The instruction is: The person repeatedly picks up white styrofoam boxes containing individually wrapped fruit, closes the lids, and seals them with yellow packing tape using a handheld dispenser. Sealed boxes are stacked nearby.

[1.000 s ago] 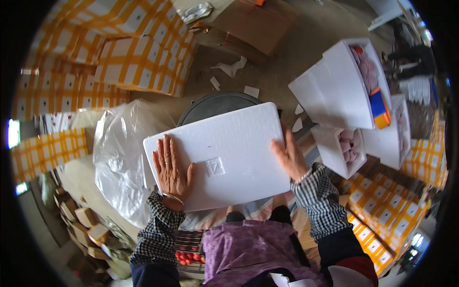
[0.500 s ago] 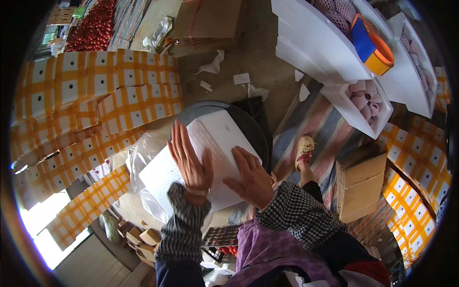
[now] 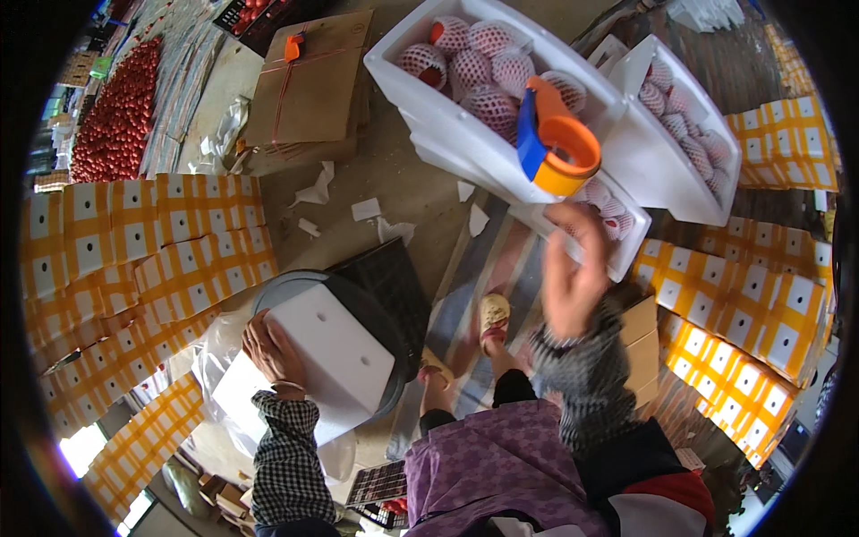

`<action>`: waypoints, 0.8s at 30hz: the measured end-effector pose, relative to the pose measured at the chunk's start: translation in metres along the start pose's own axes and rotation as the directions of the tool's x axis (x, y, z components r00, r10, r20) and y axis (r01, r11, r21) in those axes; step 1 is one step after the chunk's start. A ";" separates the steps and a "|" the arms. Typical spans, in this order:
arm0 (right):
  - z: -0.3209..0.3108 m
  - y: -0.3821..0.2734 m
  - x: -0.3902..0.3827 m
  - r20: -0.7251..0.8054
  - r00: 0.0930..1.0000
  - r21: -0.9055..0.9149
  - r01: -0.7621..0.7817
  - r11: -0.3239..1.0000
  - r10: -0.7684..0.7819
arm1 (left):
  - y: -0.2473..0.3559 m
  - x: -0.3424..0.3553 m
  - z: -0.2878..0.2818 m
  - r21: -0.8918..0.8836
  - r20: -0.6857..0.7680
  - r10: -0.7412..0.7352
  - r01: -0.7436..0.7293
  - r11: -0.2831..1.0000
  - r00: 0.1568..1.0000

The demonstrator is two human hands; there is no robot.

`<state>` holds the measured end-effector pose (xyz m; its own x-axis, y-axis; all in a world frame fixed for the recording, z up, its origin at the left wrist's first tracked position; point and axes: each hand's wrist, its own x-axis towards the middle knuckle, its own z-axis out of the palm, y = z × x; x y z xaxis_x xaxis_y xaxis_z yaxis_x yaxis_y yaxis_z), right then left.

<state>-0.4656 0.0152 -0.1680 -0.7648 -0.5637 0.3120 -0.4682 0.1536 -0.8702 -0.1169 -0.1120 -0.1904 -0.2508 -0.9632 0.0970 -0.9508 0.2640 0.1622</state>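
White foam box is sitting near left, tilted relative to the body, resting on a dark round tub. 2 small round marks are showing on its far side.

Left hand is lying on the box's left side, palm down, fingers slightly bent and close together, pressing flat rather than pinching.

Right hand is hovering right of centre, raised, motion-blurred, fingers curling. Can't tell if it's pinching anything. It is sitting just nearer than the orange-and-blue tape dispenser; can't tell if they're touching.

Dispenser is resting at the near end of a far foam crate, which is holding net-wrapped fruit. 2 more white foam boxes are holding wrapped fruit: 1 to its right, 1 lower and nearer.

Around: black crate is lying just right of the tub, clear plastic is bunching left of the box. Orange-and-white cartons are stacking up left and right. Far left, flat cardboard is lying tied with red string; beyond it, red fruit is piling on the floor. Paper scraps are lying mid-floor.
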 end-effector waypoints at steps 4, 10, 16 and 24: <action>-0.005 0.001 0.081 0.237 0.964 -0.554 0.233 0.799 -0.117 | 0.009 -0.004 -0.007 -0.102 -0.049 0.144 -0.148 0.984 0.988; 0.040 0.028 0.122 0.409 0.787 -0.839 0.127 0.529 0.461 | 0.000 -0.006 0.003 -0.133 0.041 0.276 -0.269 0.954 0.960; 0.002 -0.016 0.073 0.533 0.828 -0.292 -0.009 0.956 0.171 | -0.013 -0.001 -0.007 -0.082 0.080 0.171 -0.165 0.983 0.982; 0.074 -0.040 -0.060 0.982 -0.010 -0.066 -0.954 0.294 0.187 | -0.006 0.000 -0.007 -0.193 0.049 0.256 -0.242 0.951 0.966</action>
<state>-0.3682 -0.0171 -0.1800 0.3550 -0.7625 -0.5409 0.5624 0.6363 -0.5280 -0.1101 -0.1130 -0.1846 -0.4942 -0.8650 0.0874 -0.8083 0.4942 0.3201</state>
